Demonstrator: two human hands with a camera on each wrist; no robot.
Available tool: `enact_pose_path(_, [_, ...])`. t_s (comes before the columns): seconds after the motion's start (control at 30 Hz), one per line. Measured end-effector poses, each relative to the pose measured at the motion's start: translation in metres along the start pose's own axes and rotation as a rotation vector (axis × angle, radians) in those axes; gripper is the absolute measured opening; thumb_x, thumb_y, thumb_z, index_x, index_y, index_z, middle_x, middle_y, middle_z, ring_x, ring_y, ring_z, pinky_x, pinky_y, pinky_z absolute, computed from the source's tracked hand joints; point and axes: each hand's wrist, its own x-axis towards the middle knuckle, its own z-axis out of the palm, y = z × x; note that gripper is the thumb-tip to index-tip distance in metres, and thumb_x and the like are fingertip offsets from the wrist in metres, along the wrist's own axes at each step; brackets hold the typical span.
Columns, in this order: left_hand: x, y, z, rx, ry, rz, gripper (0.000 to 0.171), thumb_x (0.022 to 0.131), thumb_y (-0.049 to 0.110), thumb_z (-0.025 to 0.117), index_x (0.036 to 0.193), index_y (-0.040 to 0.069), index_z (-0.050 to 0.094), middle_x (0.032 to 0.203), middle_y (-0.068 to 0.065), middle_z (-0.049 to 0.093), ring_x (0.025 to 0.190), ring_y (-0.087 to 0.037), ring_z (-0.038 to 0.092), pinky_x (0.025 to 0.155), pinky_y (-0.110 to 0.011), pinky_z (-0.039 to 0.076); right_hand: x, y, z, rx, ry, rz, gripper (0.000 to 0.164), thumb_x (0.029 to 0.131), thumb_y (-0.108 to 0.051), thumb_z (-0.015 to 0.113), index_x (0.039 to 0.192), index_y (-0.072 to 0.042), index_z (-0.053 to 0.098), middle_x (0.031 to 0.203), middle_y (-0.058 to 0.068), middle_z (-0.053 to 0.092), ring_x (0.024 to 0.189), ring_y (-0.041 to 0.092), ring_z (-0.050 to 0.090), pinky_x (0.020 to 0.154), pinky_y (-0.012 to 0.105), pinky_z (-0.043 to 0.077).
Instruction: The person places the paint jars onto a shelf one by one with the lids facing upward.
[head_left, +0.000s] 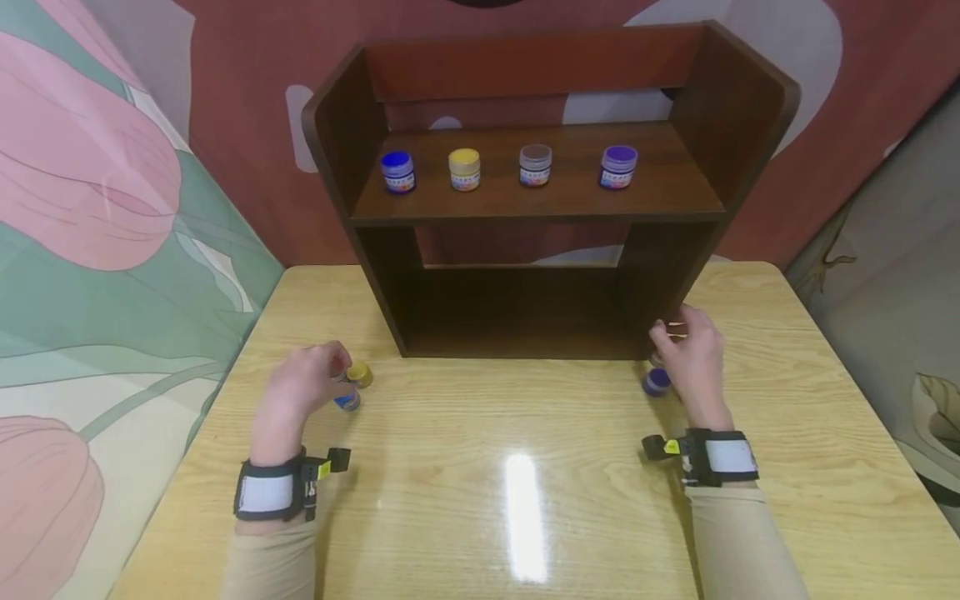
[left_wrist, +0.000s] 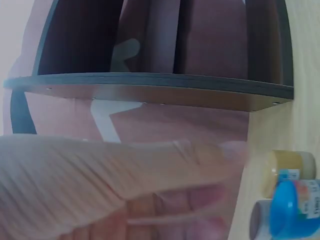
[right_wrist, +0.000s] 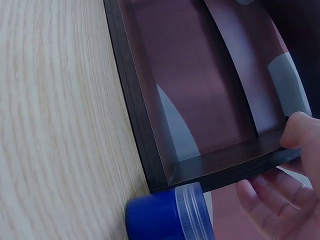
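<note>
My left hand (head_left: 303, 383) hovers over several small paint jars at the table's left. Among them are a yellow jar (head_left: 360, 373) and a blue jar (head_left: 347, 400). A greyish jar (left_wrist: 259, 220) sits beside them in the left wrist view, partly hidden; that view shows nothing between my thumb and fingers. At the right, my right hand (head_left: 692, 354) is by the lower right side of the brown shelf (head_left: 525, 348), thumb and fingers apart. Just below it lies a dark blue jar (head_left: 656, 382). Another jar (head_left: 657, 360) is mostly hidden by the fingers.
On the upper shelf board stand a blue jar (head_left: 398, 172), a yellow jar (head_left: 465, 170), a brown-lidded jar (head_left: 535, 165) and a purple jar (head_left: 618, 167), spaced in a row. The shelf stands at the back of the wooden table (head_left: 450, 517), before a patterned cloth (head_left: 247, 150).
</note>
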Motion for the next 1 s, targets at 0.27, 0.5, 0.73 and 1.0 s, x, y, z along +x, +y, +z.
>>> enact_pose_path(0.27, [-0.001, 0.008, 0.010, 0.095, -0.132, -0.189, 0.059, 0.078, 0.029, 0.083, 0.121, -0.004, 0.061, 0.107, -0.022, 0.069, 0.080, -0.025, 0.062, 0.060, -0.031, 0.053, 0.000, 0.001, -0.001, 0.010, 0.012, 0.003, 0.028, 0.095, -0.021, 0.058, 0.108, 0.003, 0.064, 0.107, 0.022, 0.066, 0.094, 0.037, 0.069, 0.064, -0.003, 0.034])
enact_pose_path(0.5, [0.001, 0.010, 0.020, 0.062, -0.162, -0.257, 0.064, 0.079, 0.026, 0.082, 0.127, -0.010, 0.058, 0.105, -0.028, 0.069, 0.079, -0.029, 0.065, 0.060, -0.035, 0.056, -0.001, 0.000, -0.001, 0.017, 0.006, -0.003, 0.028, 0.095, -0.021, 0.058, 0.108, 0.003, 0.064, 0.106, 0.022, 0.065, 0.093, 0.037, 0.069, 0.064, -0.002, 0.034])
enact_pose_path(0.73, [0.006, 0.006, 0.031, 0.057, -0.129, -0.254, 0.055, 0.079, 0.017, 0.081, 0.119, -0.014, 0.059, 0.109, -0.032, 0.066, 0.084, -0.034, 0.069, 0.070, -0.041, 0.061, -0.001, 0.000, -0.001, 0.013, 0.004, -0.020, 0.028, 0.095, -0.020, 0.058, 0.109, 0.003, 0.064, 0.107, 0.022, 0.066, 0.093, 0.038, 0.070, 0.064, -0.003, 0.034])
enact_pose_path(1.0, [0.005, 0.009, 0.023, -0.019, -0.077, -0.220, 0.052, 0.076, 0.006, 0.079, 0.115, -0.013, 0.053, 0.107, -0.034, 0.064, 0.090, -0.042, 0.067, 0.070, -0.044, 0.060, 0.001, -0.002, -0.003, 0.013, -0.007, -0.013, 0.028, 0.095, -0.021, 0.057, 0.110, 0.003, 0.064, 0.108, 0.023, 0.067, 0.093, 0.038, 0.070, 0.062, 0.001, 0.040])
